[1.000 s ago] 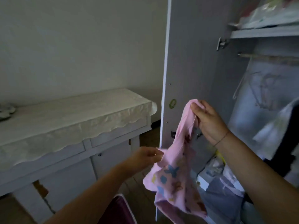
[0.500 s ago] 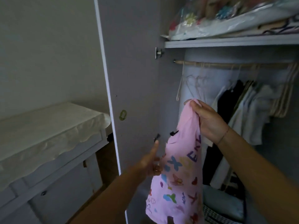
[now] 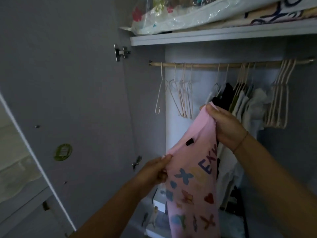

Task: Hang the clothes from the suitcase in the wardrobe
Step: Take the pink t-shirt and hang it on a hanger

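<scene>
Wardrobe rail (image 3: 223, 64) (hangers (image 3: 183, 98), hung clothes (image 3: 243, 107)) runs behind pink shirt (image 3: 193, 177).

Purple letters "EK" stand on the pink garment (image 3: 193, 148), the rest hidden at its edge.

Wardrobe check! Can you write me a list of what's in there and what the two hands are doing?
Surface: top shelf carries a plastic-wrapped bundle and folded fabric.
Job's things: pink shirt with coloured prints, held up below the rail, not on a hanger yet. Empty hangers hang at the rail's left end. Suitcase not in view.
Clutter: hung clothes mid-rail; white box low down, the rest too dim to name.
Hands: left hand pinches the shirt's left edge; right hand grips its upper edge.
Cables: nothing seen.
Surroundings: open wardrobe door with a green sticker.
</scene>
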`<action>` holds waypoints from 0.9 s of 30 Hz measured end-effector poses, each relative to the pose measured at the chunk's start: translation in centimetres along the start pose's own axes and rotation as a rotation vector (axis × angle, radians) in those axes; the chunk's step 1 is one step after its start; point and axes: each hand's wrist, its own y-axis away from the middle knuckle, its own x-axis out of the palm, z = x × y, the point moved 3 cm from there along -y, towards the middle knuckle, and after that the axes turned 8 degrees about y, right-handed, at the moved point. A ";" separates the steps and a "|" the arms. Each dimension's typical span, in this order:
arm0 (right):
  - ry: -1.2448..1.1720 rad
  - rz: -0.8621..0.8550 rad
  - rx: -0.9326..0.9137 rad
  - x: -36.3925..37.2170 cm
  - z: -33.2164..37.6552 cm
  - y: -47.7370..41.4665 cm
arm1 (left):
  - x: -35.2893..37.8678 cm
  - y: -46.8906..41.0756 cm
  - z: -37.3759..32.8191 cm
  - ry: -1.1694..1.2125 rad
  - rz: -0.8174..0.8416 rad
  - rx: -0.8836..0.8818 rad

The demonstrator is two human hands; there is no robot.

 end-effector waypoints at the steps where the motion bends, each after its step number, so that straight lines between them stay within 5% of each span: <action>1: 0.033 -0.023 -0.004 -0.8 -0.6 -1.1 | -0.6 -1.0 -0.8 0.041 -0.038 0.032; 8: 0.181 -0.065 -0.043 -2.8 -4.2 -7.1 | -3.4 -5.4 -5.6 0.096 -0.217 0.152; 14: 0.384 -0.062 -0.135 -2.9 -5.1 -10.5 | -5.6 -8.0 -8.7 0.135 -0.331 0.089; 21: 0.420 -0.083 -0.217 -1.9 -5.3 -13.0 | -8.0 -8.9 -10.8 -0.280 -0.346 -0.040; 27: 0.341 -0.090 -0.195 -2.5 -6.2 -14.4 | -8.3 -8.7 -10.2 -0.230 -0.360 0.074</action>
